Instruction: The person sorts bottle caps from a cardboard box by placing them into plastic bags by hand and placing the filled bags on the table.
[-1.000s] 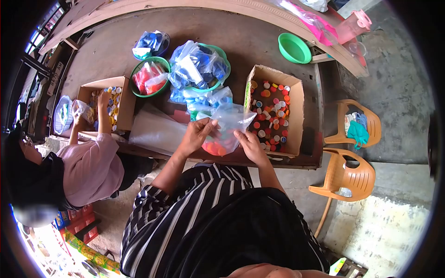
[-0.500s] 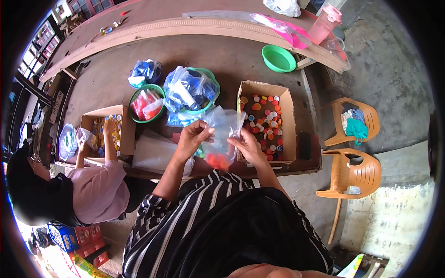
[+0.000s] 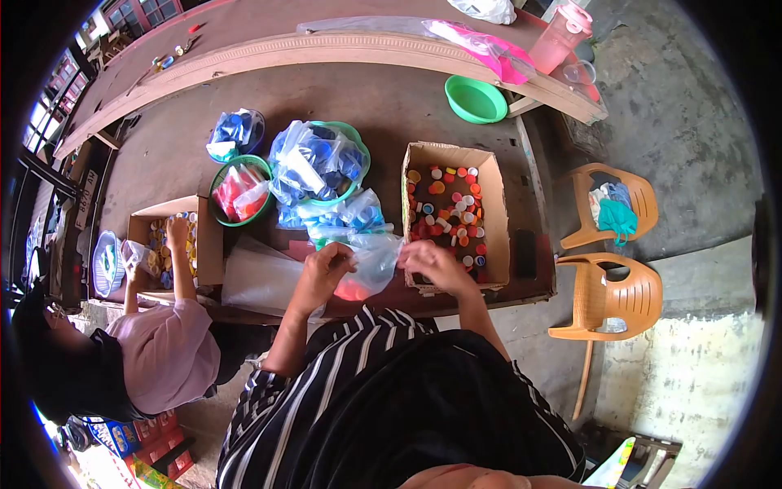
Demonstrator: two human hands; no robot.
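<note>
A clear plastic bag [image 3: 377, 262] with red bottle caps [image 3: 352, 289] in its bottom hangs between my hands, just in front of the table edge. My left hand [image 3: 320, 275] has its fingers curled and pinched at the bag's left side. At the bag's right edge, the fingers of my right hand [image 3: 440, 267] are drawn together on the plastic; their tips are slightly blurred. Right beside that hand stands a cardboard box [image 3: 498, 220] with red, orange and white caps. Behind the bag lie filled bags of blue caps [image 3: 346, 213].
A green basin [image 3: 358, 138] is heaped with bagged blue caps; a green bowl [image 3: 259, 213] holds bagged red ones. Flat plastic sheets [image 3: 257, 277] lie at left. A co-worker [image 3: 167, 342] reaches into another box [image 3: 210, 244]. Orange chairs [image 3: 635, 297] stand right.
My hands have moved slightly apart and the bag has dropped and tilted between them. The view has shifted a little, so the scene sits further left. The co-worker's hand stays over the left box.
</note>
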